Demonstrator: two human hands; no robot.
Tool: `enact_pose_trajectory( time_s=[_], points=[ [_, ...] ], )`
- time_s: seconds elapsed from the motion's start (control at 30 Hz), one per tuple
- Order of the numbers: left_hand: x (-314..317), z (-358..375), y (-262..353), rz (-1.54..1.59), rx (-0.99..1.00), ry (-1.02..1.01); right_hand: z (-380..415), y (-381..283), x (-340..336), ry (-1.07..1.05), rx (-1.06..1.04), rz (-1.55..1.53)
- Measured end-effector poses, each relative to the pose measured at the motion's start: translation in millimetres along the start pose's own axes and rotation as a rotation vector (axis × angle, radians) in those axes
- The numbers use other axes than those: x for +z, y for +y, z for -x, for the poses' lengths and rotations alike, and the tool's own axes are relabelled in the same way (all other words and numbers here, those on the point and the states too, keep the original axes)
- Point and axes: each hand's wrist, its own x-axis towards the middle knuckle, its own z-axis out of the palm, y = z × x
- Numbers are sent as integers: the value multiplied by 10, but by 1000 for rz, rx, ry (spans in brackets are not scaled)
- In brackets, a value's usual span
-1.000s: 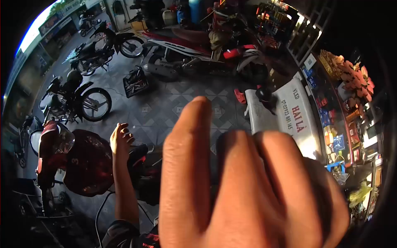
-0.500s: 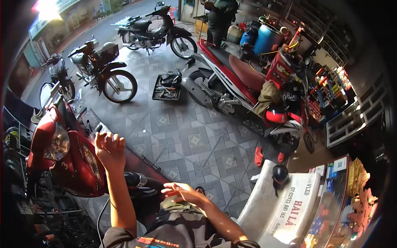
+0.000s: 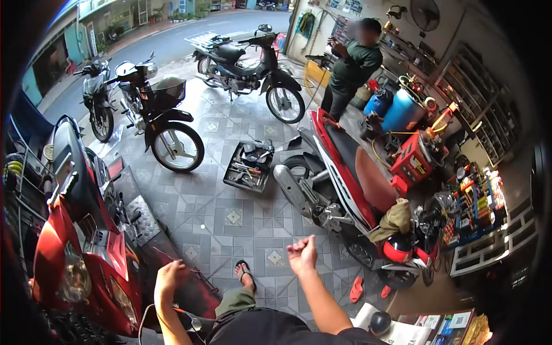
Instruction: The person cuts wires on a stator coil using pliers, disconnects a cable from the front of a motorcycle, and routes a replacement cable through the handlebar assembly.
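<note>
My left hand is in front of me, beside the red lift ramp. Its fingers are curled in and a little blurred, and I see nothing in them. To the right my right hand is raised over the tiled floor, its fingers folded into a loose fist with nothing showing in it. A red scooter stands nearest the left hand. Beyond the right hand, a red and white motorbike has a cloth and a red helmet at its front.
An open toolbox lies on the tiles. Black motorbikes stand toward the street. A person in a dark green jacket stands near blue drums. Red slippers and a stone bench are at the right.
My view has lifted and shifted, showing more street and the standing person. The left hand has dropped from its raised position. My right hand has reached forward and its fingers have closed.
</note>
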Motion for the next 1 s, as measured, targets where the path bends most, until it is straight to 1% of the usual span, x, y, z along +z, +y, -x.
enact_pose_trajectory(
  time_s=[0.03,0.07,0.1,0.13,0.17,0.23,0.27,0.3,0.33,0.37,0.43,0.47,0.5,0.6,0.63,0.7,0.73,0.77,0.83,0.87,0.93,0.97,1.0],
  points=[
    [-58,-96,156,-297,-66,-131,-139,-119,129,79,-68,23],
    [-90,-262,372,-593,-120,-264,-320,-258,240,129,-124,-42],
    [-156,-373,662,-420,-62,-287,-490,-405,317,185,-182,-109],
    [-245,-411,949,-245,-18,-312,-643,-569,440,195,-254,-153],
    [-296,-489,1221,-118,164,-158,-774,-739,552,208,-326,-192],
    [-545,-678,1698,137,489,169,-1024,-1014,700,138,-480,-213],
    [-789,-818,1927,269,639,336,-1087,-1063,912,137,-478,-222],
    [-1258,-943,2076,410,744,436,-1081,-1127,1208,163,-577,-139],
    [-1511,-1081,2250,482,836,533,-1123,-1169,1471,187,-677,-53],
    [-1676,-1184,2456,505,916,611,-1224,-1172,1688,181,-685,-62],
    [-1849,-1409,2901,517,1070,728,-1469,-1139,2104,152,-806,78],
    [-1872,-1493,3133,510,1135,763,-1660,-1105,2285,139,-861,151],
    [-1871,-1545,3388,506,1213,791,-1894,-1050,2449,134,-859,146],
    [-1795,-1592,4343,457,1471,811,-2617,-867,3014,128,-926,268],
    [-1742,-1583,4664,442,1560,774,-2872,-802,3224,123,-921,246],
    [-1547,-1602,5275,398,1718,632,-3378,-604,3658,-26,-798,408],
    [-1382,-1647,5482,363,1753,557,-3575,-522,3855,-94,-734,501],
    [-1156,-1743,5620,305,1746,493,-3715,-424,4160,-148,-729,582],
    [-679,-2092,5684,150,1574,461,-4016,-156,4765,-300,-736,746],
    [-503,-2357,5655,16,1410,435,-4169,-4,4977,-402,-753,819],
    [-199,-3073,5556,-223,1106,372,-4433,279,5363,-510,-729,935],
    [-48,-3465,5491,-337,953,342,-4587,388,5504,-514,-735,931],
    [119,-4070,5317,-418,998,-59,-4735,520,5620,-594,-655,1021]
  ],
)
